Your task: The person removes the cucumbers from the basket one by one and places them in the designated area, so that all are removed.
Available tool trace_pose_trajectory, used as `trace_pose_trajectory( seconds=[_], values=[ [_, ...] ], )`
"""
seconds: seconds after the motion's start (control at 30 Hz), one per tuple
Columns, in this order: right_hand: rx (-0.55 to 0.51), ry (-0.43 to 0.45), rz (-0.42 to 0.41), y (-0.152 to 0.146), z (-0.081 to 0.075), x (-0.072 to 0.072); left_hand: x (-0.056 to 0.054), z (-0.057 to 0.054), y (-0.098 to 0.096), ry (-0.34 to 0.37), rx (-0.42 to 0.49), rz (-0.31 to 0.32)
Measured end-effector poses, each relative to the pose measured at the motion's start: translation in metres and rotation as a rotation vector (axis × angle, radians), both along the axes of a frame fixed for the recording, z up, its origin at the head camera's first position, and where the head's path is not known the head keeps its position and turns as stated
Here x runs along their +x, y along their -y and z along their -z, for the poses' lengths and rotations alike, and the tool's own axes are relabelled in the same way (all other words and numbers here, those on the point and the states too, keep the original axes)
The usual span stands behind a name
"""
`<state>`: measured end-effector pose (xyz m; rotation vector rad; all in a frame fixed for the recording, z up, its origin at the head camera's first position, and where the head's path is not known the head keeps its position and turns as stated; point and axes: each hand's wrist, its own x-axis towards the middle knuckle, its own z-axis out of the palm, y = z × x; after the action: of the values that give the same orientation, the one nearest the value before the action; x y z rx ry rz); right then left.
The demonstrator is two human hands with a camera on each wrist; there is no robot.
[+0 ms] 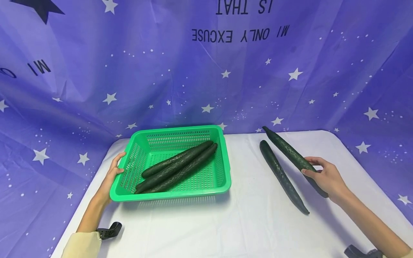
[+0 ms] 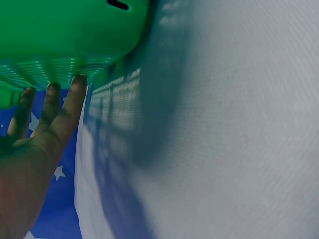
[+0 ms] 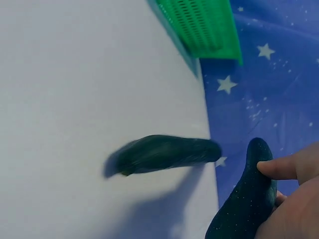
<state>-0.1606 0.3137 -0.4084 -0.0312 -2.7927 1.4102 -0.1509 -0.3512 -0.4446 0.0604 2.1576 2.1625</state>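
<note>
- We see the left forearm [image 1: 89,216] reaching up along the table's left side, with the left hand [image 1: 109,179] at the left wall of the green basket [image 1: 171,195].
- Its fingers [image 2: 69,110] are straight and spread, tips against the basket's outer side in the left wrist view (we cannot tell from there where the thumb lies).
- We find the right forearm [image 1: 368,217] slanting in from the lower right, and the right hand [image 1: 326,178] pinching the held cucumber [image 1: 287,148] between thumb [image 3: 276,169] and fingers, nearer the end toward us.
- The held cucumber slants over the table's right part, its far tip overlapping the starry backdrop [image 1: 193,86] in the head view; we take it to be raised off the cloth.
- Just left of it, the loose cucumber [image 1: 283,179] lies on the white cloth [image 1: 245,222] at a similar slant, well apart from the basket.
- Inside the basket we count three cucumbers [image 1: 180,165] lying close together on a diagonal, within the rim.
- A wide stretch of cloth separates the basket's right rim from the loose cucumber, and another runs in front of the basket.
- The basket's back rim sits close to the table's far edge, where the backdrop rises; to the right of the right hand we see a narrower strip before the side edge.
</note>
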Motion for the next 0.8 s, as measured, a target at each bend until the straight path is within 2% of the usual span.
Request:
trace_pose_trajectory(
  seconds=[0.17,0.4,0.6,0.8],
  values=[
    [0.016,0.038,0.04,-0.005,0.017,0.001,0.001,0.001,0.001,-0.006,0.009,0.006],
    [0.029,0.123,0.066,-0.007,0.032,0.0,0.0,0.003,0.001,-0.02,0.02,0.023],
    [-0.011,0.196,0.066,-0.002,0.04,0.001,0.001,0.003,0.0,-0.014,0.002,0.01],
    [-0.039,0.227,0.051,0.0,0.042,0.001,0.002,0.002,0.001,-0.02,-0.004,0.007]
  ],
)
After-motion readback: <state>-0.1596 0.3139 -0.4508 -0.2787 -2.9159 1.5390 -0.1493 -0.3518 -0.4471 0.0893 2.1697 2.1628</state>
